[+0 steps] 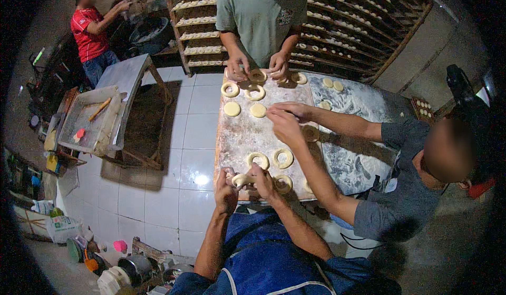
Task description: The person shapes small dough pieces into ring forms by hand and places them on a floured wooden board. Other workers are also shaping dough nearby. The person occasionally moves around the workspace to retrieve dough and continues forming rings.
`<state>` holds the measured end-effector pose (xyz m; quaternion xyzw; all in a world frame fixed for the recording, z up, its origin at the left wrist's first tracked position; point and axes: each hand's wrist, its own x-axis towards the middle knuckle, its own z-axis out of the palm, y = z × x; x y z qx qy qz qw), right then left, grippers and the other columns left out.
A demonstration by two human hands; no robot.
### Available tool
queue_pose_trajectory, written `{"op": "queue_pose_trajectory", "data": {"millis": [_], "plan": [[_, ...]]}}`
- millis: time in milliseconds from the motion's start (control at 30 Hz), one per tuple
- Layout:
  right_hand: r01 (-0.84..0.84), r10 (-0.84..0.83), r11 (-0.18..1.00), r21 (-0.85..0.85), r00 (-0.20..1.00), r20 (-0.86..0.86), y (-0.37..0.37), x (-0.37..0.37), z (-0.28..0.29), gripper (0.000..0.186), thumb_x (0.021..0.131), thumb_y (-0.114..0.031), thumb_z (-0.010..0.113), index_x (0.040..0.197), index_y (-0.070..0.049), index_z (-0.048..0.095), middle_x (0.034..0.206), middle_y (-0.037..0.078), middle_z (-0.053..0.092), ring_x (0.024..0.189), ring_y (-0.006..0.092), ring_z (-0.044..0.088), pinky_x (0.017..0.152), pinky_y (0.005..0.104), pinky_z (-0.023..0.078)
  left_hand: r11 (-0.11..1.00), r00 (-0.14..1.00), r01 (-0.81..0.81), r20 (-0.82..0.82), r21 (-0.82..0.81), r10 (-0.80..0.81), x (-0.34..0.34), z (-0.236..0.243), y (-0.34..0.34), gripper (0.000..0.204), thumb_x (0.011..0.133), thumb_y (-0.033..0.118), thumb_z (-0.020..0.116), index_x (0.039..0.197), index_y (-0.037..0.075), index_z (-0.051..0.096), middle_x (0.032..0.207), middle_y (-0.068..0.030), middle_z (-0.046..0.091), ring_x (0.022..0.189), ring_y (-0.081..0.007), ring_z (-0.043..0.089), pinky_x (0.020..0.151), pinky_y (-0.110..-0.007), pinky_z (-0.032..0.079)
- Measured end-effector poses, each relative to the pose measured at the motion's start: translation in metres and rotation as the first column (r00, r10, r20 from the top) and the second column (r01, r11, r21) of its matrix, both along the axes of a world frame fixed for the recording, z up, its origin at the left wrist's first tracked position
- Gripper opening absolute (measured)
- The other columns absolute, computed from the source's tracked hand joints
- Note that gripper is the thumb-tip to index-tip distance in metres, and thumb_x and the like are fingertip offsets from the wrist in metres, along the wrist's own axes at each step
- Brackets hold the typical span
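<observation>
Close to the near edge of a floured board (pixel 237 134), my left hand (pixel 226 195) and my right hand (pixel 263 184) are both closed on one piece of pale dough (pixel 242 180). The dough is bent between my fingers, which partly hide it; I cannot tell its full shape. Just beyond my hands lie a dough ring (pixel 250 161) and another dough ring (pixel 290 158). A third ring (pixel 289 184) rests right of my right hand. Farther up the board are two flat dough discs (pixel 232 109), and more rings lie at the far end.
Opposite me, a person in a green shirt (pixel 262 21) handles dough rings. From the right, another person's hands (pixel 287 118) reach beside a disc. Behind stand racks (pixel 200 35) of shaped dough. At left, a metal table (pixel 118 73) bears a clear plastic tub (pixel 100 95); pots (pixel 138 266) stand lower left.
</observation>
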<state>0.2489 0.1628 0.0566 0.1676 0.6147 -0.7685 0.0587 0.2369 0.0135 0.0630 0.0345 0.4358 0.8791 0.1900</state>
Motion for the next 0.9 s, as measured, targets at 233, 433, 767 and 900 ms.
{"op": "queue_pose_trajectory", "data": {"millis": [233,433,767,900], "plan": [[-0.139,0.185,0.86,0.491,0.982,-0.047,0.001,-0.005,-0.042,0.041,0.096,-0.033,0.037,0.106,0.003,0.054,0.089,0.02,0.065,0.078,0.0271,0.063,0.076,0.0373,0.048,0.486,0.805,-0.474,-0.585,-0.734,-0.097,-0.008,-0.02,0.016,0.025,0.094,0.028,0.039,0.096,0.003,0.043,0.08,-0.0065,0.049,0.066,-0.018,0.05,0.056,-0.034,0.043],[0.041,0.13,0.836,0.547,0.954,-0.27,-0.02,-0.009,-0.028,0.04,0.094,-0.034,0.04,0.114,-0.001,0.051,0.078,0.022,0.063,0.069,0.0384,0.06,0.062,0.0441,0.046,0.888,0.896,-0.394,0.116,-0.237,0.429,-0.012,-0.025,0.035,0.033,0.095,0.029,0.032,0.074,0.007,0.045,0.067,-0.0023,0.043,0.06,-0.0149,0.045,0.055,-0.033,0.041],[-0.062,0.105,0.911,0.407,0.991,-0.085,-0.034,-0.001,-0.003,0.05,0.095,-0.04,0.035,0.087,0.004,0.06,0.064,0.018,0.06,0.062,0.0324,0.058,0.058,0.042,0.044,0.914,0.946,-0.314,0.168,0.257,0.278,-0.019,-0.066,0.013,0.034,0.096,0.036,0.037,0.076,0.009,0.045,0.063,-0.0018,0.048,0.052,-0.0209,0.043,0.05,-0.035,0.035],[0.062,0.39,0.592,0.804,0.85,-0.353,-0.023,0.002,-0.015,0.041,0.094,-0.034,0.04,0.114,0.001,0.052,0.064,0.018,0.058,0.059,0.0368,0.056,0.054,0.0454,0.043,0.631,0.891,-0.368,-0.454,-0.683,0.028,-0.017,-0.044,0.011,0.038,0.097,0.039,0.034,0.072,0.011,0.041,0.061,-0.0008,0.041,0.056,-0.0149,0.042,0.052,-0.03,0.037]]}}
